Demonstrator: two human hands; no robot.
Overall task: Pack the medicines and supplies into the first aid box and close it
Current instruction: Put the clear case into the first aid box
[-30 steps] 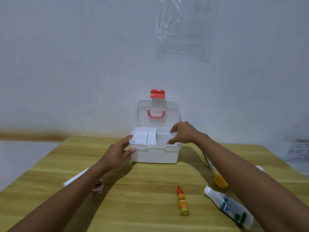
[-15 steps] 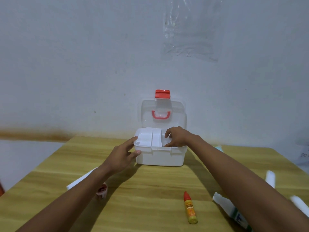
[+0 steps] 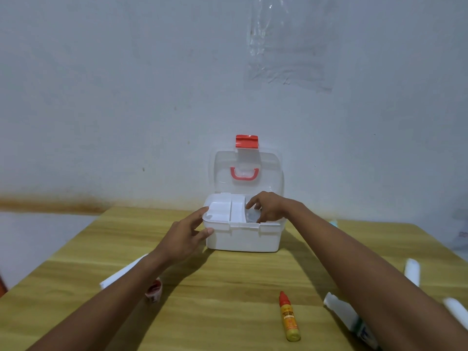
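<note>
Since a second earlier the right hand (image 3: 269, 207) had slid from the box (image 3: 243, 235) rim into its open tray – fingers loosely curled, grip unclear – while the open left hand (image 3: 186, 236) steadied the box's corner on the worktop (image 3: 228, 300).

Soft, dim, even light; faint shadows, wide-angle bending, edges slightly blurred

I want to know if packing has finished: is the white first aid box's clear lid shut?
No, the clear lid with its red latch stands upright behind the open white first aid box.
</note>
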